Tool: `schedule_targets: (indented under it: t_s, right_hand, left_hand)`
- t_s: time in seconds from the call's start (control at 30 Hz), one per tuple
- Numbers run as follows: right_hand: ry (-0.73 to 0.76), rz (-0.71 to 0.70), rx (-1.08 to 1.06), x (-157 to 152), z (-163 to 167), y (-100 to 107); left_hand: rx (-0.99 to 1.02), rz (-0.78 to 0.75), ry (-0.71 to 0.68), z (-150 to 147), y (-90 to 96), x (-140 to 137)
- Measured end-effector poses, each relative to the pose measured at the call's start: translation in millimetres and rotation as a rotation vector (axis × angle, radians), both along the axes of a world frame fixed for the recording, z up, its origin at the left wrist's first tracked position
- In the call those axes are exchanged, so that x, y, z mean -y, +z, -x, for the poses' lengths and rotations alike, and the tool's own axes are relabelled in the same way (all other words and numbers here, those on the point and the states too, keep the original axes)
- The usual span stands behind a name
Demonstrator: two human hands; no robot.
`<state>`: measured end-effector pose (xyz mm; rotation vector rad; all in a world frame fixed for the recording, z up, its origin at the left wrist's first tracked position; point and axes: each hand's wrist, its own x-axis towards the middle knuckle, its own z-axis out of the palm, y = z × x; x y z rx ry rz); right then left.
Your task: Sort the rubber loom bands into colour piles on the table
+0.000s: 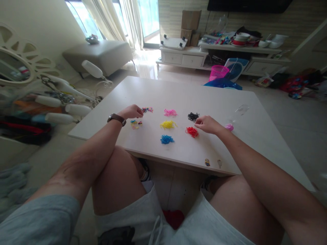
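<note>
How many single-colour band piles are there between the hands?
5: pink pile, yellow pile and blue pile in one column, far to near; black pile and red pile by the right hand.

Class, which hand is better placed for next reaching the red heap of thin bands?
Probably the right hand: it is beside the red heap, while the left hand is near the multicoloured band heap.

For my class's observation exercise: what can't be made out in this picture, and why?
In the head view:
Left hand and right hand: too small to tell whether either pinches anything.
Multicoloured pile: pieces too small to count.
Dark screen: top cut off by the upper edge.
Blue object: lower part hidden by the table.
Red object: partly hidden by the shorts.
</note>
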<state>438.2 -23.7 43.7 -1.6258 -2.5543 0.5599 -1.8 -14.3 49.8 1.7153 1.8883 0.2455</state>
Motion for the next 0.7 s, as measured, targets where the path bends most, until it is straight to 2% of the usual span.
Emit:
schedule_targets:
  t_s: [0.1,0.27,0.7]
  right_hand:
    - [-0.005,0.014,0.007,1,1,2]
    - [-0.003,0.022,0.014,3,2,4]
    - [-0.006,0.032,0.035,3,2,2]
  left_hand:
    - [-0.066,0.022,-0.013,13,-8.4,-2]
    - [-0.112,0.113,-0.082,20,-17.1,-4]
    - [-0.088,0.207,-0.145,21,-19.8,-5]
